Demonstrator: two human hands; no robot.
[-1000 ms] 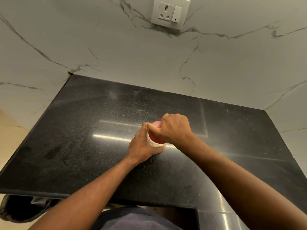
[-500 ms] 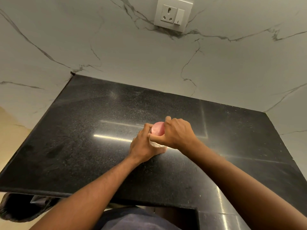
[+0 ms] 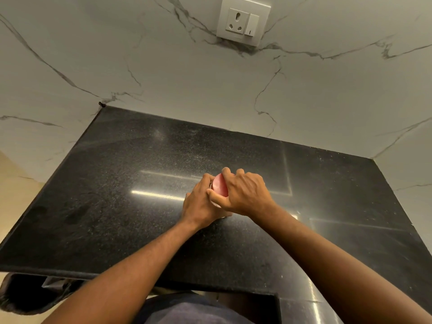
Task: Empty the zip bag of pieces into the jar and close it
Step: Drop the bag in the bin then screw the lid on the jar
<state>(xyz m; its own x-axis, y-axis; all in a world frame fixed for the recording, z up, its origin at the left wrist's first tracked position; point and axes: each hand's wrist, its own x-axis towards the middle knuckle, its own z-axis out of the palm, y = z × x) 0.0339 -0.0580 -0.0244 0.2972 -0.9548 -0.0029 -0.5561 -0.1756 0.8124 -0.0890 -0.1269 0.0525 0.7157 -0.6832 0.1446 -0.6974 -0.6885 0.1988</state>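
A small jar stands near the middle of the black counter (image 3: 121, 206), almost wholly hidden by both hands. Its round red lid (image 3: 219, 188) shows between the fingers, tilted so its top faces left. My left hand (image 3: 201, 204) wraps around the jar's body from the left. My right hand (image 3: 243, 195) grips the lid from the right, fingers curled over its rim. A sliver of the jar's pale body (image 3: 216, 204) shows under the lid. No zip bag is in view.
A marble wall with grey veins rises behind the counter, with a white socket and switch plate (image 3: 243, 23) high up. A dark bag or bin (image 3: 25, 293) sits below the counter's front left edge. The counter steps in at the front right.
My right hand has turned on the lid, so more of the red top now faces left. The left hand has stayed on the jar.
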